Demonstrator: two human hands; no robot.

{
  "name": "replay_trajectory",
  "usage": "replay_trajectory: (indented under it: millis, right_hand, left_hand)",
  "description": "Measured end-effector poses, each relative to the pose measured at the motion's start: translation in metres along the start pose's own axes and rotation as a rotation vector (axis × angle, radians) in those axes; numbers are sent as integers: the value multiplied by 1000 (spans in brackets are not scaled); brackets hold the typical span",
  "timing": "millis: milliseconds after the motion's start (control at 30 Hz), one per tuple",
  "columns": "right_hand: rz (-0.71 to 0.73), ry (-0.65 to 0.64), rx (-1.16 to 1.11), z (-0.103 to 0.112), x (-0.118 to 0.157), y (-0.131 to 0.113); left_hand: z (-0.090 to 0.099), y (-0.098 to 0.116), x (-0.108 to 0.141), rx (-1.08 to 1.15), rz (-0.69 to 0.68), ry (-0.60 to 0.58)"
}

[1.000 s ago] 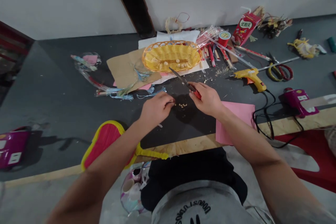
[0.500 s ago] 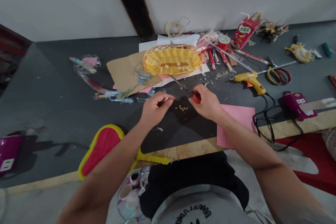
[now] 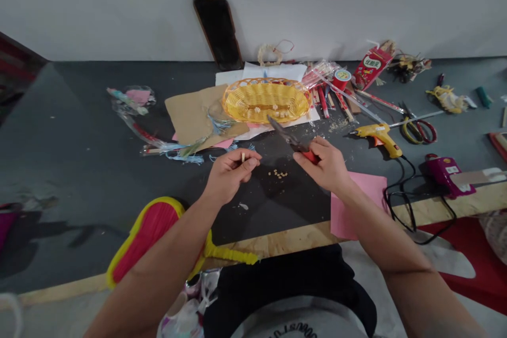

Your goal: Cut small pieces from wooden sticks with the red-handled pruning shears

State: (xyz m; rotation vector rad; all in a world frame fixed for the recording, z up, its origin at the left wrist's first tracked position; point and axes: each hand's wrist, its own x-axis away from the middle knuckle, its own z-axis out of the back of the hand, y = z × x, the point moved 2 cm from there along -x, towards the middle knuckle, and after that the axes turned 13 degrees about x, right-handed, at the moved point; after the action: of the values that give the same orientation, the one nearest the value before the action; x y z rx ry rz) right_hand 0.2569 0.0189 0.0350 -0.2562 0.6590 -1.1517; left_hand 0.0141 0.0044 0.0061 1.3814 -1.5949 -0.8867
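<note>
My left hand [image 3: 233, 171] is closed around a short pale stick [image 3: 243, 157], whose end shows between the fingers. My right hand [image 3: 322, 163] grips a tool with red handles and dark metal jaws [image 3: 291, 139], which points up and left toward the basket. Several small pale pieces [image 3: 278, 174] lie on the dark table between and below the hands. Just beyond the tool's tip is a yellow woven basket [image 3: 267, 96] with a few small pale bits inside.
Brown paper [image 3: 190, 113] with blue tassels lies left of the basket. To the right are a yellow glue gun [image 3: 378, 136], scissors [image 3: 420, 131], a red drink carton [image 3: 372, 66] and pink paper [image 3: 344, 211]. A red and yellow padded piece [image 3: 148, 235] sits by my left forearm.
The tool in my right hand has moved right, away from my left hand, and shows more of its length. The pale stick now stands more upright in my left fingers. The view has shifted slightly.
</note>
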Motion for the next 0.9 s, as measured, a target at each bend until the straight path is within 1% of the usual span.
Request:
replay_trajectory:
  millis: [133,167,233,367,433,467,533,633,700,733,800,900]
  right_hand:
    - [-184,52,-104,6,-1,5]
    - [-211,62,-130,7,-2,6]
    - [-200,107,-160,8,-2,7]
    - [-110,257,-142,9,-2,5]
    - [-87,289,-143,7,-1,4]
    - [-72,281,-154,4,0,3]
    - [-35,211,-201,-3,1,2]
    - [24,17,-316,-15,3,1]
    - [81,-65,-349,-20,4,1]
    - [114,-71,-332,-21,5,1]
    - [182,-41,-229,-20,6,2]
    - [268,5,22,-16,6,2]
  left_hand:
    - [-4,1,0,71,42,5]
    - [-6,1,0,86,52,1]
    - [-9,3,0,128,67,-16]
    - [-14,5,1,251,99,-31]
    - [-14,5,1,263,100,-26]
    - [-14,4,1,251,95,-24]
    - [-13,3,0,210,85,-16]
    - [-10,3,0,140,78,6]
    - [-9,4,1,107,81,13]
    - [-9,4,2,94,85,14]
    - [-9,5,2,70,74,21]
    - [-8,6,3,41,7,46]
